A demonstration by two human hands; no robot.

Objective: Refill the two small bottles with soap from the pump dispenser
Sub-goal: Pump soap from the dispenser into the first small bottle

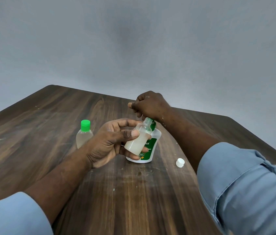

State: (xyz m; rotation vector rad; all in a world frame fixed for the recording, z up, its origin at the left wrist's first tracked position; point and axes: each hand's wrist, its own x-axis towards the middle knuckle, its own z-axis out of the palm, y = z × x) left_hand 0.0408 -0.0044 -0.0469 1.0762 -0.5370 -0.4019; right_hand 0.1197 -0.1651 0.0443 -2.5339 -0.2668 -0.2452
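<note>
One small bottle (138,139), uncapped and tilted with its neck toward 1 o'clock, is pinched between the thumb and curled fingers of the left hand (110,141), in front of the dispenser (150,145). The right hand (149,106) is fisted over the pump head. With milky soap past halfway, short slow presses and the mouth kept under the nozzle should avoid drips; the capped bottle (84,133) stands at 9 o'clock, and a white cap (180,162) lies at 4 o'clock.

Soft, even, rather dim light; a faint shadow darkens the plain grey wall (125,36) at twelve o'clock; edges bend, wide-angle
</note>
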